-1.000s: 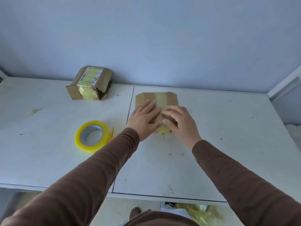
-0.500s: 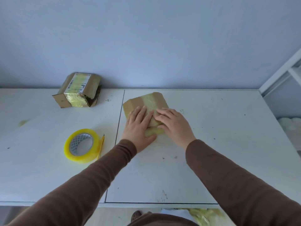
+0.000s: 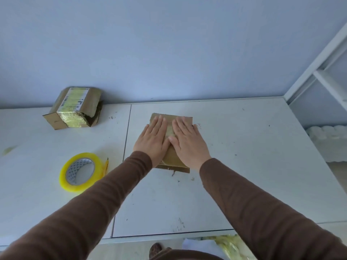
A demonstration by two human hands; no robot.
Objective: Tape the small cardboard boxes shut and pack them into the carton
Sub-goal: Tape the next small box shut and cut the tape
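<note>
I press my left hand (image 3: 153, 140) and right hand (image 3: 187, 142) flat, fingers straight, on the box (image 3: 173, 158) to bond its tape (image 3: 170, 131).

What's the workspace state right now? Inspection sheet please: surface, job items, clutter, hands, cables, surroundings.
Surface: white table, scuffed, with specks and a seam.
Job's things: small box under both hands, tape strip along its top; second box at far left, taped and labelled, one end torn; yellow tape roll lying flat. Carton: nothing seen.
Clutter: yellowish scrap at left edge.
Hands: left hand and right hand flat, pressing the box top.
Cables: nothing seen.
Surroundings: blue wall, white shelf frame at right.
</note>
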